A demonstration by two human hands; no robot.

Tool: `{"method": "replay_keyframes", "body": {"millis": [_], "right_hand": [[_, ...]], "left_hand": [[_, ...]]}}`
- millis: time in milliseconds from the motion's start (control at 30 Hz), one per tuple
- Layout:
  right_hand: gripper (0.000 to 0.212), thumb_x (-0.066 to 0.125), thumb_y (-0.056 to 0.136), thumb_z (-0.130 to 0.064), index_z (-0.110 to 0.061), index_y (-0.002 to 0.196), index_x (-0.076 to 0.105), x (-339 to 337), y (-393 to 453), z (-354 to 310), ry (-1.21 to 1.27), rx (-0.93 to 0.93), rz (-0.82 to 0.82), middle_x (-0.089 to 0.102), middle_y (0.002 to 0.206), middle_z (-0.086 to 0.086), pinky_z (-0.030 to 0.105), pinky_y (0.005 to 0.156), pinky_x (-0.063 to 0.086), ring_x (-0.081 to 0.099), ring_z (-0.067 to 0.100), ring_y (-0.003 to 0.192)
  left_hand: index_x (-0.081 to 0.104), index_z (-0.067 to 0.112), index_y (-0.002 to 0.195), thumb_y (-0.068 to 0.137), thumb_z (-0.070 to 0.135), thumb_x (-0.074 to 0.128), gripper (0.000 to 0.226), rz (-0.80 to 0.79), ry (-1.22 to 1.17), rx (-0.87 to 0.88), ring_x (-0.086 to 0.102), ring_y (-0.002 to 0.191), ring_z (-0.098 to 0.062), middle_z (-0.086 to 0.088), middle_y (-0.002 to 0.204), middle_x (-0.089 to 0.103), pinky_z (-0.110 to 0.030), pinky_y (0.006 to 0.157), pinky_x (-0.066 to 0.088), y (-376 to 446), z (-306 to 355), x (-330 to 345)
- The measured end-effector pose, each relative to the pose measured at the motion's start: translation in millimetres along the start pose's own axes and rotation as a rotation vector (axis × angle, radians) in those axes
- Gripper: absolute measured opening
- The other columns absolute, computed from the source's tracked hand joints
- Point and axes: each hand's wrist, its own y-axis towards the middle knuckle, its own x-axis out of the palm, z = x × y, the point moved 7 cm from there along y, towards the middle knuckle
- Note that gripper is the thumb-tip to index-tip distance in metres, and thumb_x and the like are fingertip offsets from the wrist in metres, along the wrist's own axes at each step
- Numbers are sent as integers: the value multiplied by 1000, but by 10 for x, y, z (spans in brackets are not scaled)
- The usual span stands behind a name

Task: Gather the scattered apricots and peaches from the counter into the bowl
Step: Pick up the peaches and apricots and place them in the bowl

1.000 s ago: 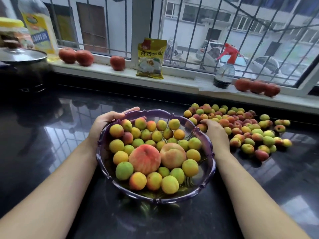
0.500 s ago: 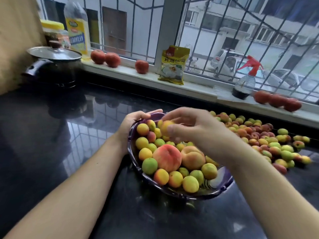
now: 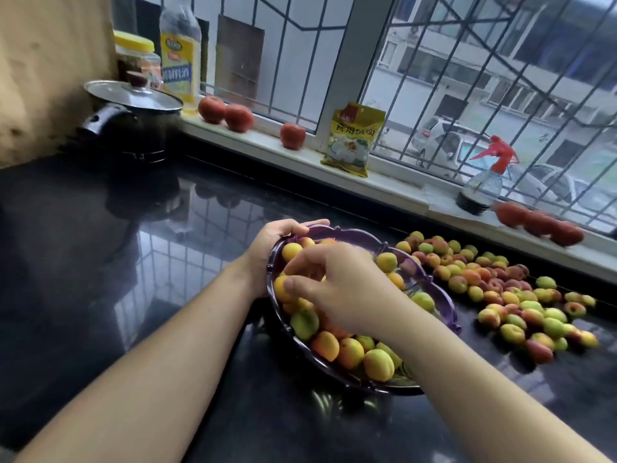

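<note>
The left hand (image 3: 277, 233) gripped the bowl (image 3: 444, 312) rim at frame centre; the right hand (image 3: 337, 285), fingers curled, pinched an apricot (image 3: 282, 289) inside; better released low, gently.

My right hand (image 3: 337, 289) covers the middle of the bowl (image 3: 434, 289), hiding the fruit beneath it. Whether my fingers hold anything, I cannot tell. The red fruit (image 3: 541, 225) at the sill's right end is blurred.
</note>
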Motion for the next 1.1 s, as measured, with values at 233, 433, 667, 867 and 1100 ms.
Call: {"method": "replay_keyframes", "body": {"millis": [233,433,667,867,1100], "right_hand": [[19,60,98,-38,-34,111,74,35,-26,-23,-123,-42,118,67,101,-11,35,89,50,56,14,102],[22,62,99,-28,-31,118,71,-439,-175,328,71,-8,326,67,102,-16,14,77,46,59,-2,91],[19,61,98,-10,-23,98,74,-1015,-239,1915,177,409,575,72,94,-2,8,51,42,64,5,76],[24,67,95,-14,-14,118,70,-480,-238,2666,100,520,562,67,117,10,32,86,47,62,26,106],[58,58,100,-35,-24,153,38,-249,123,2589,-317,448,314,41,141,10,35,75,42,57,35,114]], "left_hand": [[66,9,143,83,23,62,62,-21,3,-12,53,107,-29,-17,130,48,-39,89,55,-25,6,27],[63,10,143,88,24,50,58,-19,62,-14,71,105,-33,-19,127,72,-40,89,62,-27,-14,46],[61,14,148,92,25,47,58,-2,115,-8,63,125,-39,-23,147,62,-47,101,56,-15,-6,48],[57,14,151,89,25,46,64,-13,122,0,50,144,-43,-22,150,60,-49,107,52,-2,-7,43],[59,16,150,104,26,32,54,-24,157,-4,56,139,-40,-20,147,63,-51,106,54,-16,-4,51]]}}
